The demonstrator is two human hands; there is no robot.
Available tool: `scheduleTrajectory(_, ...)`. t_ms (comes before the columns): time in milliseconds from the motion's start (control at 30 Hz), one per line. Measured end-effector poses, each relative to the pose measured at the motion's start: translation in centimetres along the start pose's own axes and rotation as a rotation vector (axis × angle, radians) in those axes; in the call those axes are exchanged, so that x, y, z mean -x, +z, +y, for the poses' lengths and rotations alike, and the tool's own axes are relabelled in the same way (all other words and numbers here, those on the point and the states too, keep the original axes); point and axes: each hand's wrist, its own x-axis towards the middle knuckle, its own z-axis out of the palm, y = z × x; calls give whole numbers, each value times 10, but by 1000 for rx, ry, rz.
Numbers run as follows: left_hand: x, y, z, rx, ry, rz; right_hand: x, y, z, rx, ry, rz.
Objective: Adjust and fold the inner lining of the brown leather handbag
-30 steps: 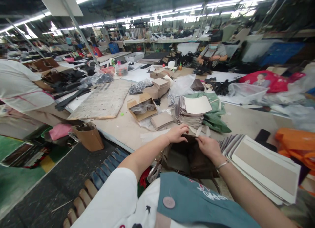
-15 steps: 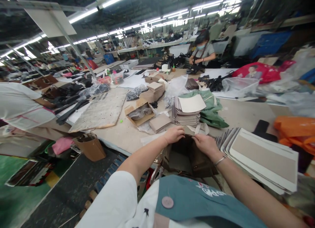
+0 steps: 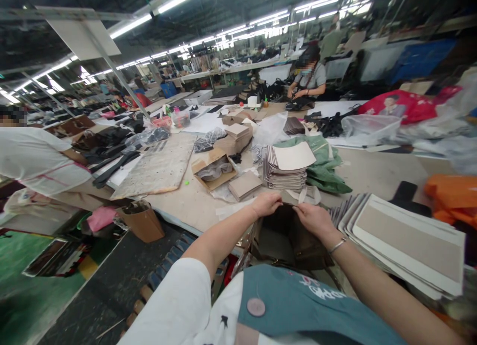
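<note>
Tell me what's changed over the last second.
The left hand has drawn its parted fingers together at the rim of the dark bag, apparently gripping it. The right hand still holds the rim; the green cloth beyond stayed put.

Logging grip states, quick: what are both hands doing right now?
Left hand: closed, pinching the far rim of the dark brown, open-topped bag.
Right hand: closed, pinching the same rim just right of the left hand.
</note>
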Motion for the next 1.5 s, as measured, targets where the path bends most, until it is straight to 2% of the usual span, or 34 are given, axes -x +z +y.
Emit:
scheduleTrajectory(100, -2, 1, 2, 0, -16, 4, 0, 2, 3, -53, -8, 15)
scheduleTrajectory(233, -2, 1, 3, 40, -59, -1, -6, 4, 2, -133, -62, 99)
scheduleTrajectory(433, 6, -4, -9, 377, -141, 1, -20, 11, -2, -95, -167, 85)
scheduleTrajectory(500, 8, -6, -12, 309, -138, -48, -22, 13, -1, -109, -204, 105)
scheduleTrajectory(600, 6, -9, -11, 62, -113, -141, -22, 14, 2, -112, -206, 107)
scheduleTrajectory(733, 2, -10, -6, -102, -112, -188, -22, 13, 4, -113, -191, 87)
scheduleTrajectory(933, 1, -10, -4, -88, -83, -195, -24, 12, 5, -129, -206, 96)
scheduleTrajectory(1133, 5, -19, -2, -22, -54, -215, -22, 16, 10, -104, -211, 131)
scheduleTrajectory(1200, 8, -20, -2, -15, -90, -222, -20, 16, 13, -138, -239, 211)
scheduleTrajectory(1300, 10, -16, -2, -58, -215, -230, -17, 12, 15, -169, -336, 345)
scheduleTrajectory(1400, 10, -9, -1, -88, -299, -188, -15, 5, 11, -108, -464, 391)
scheduleTrajectory(1500, 8, -6, 2, -79, -327, -152, -15, 1, 5, -36, -524, 411)
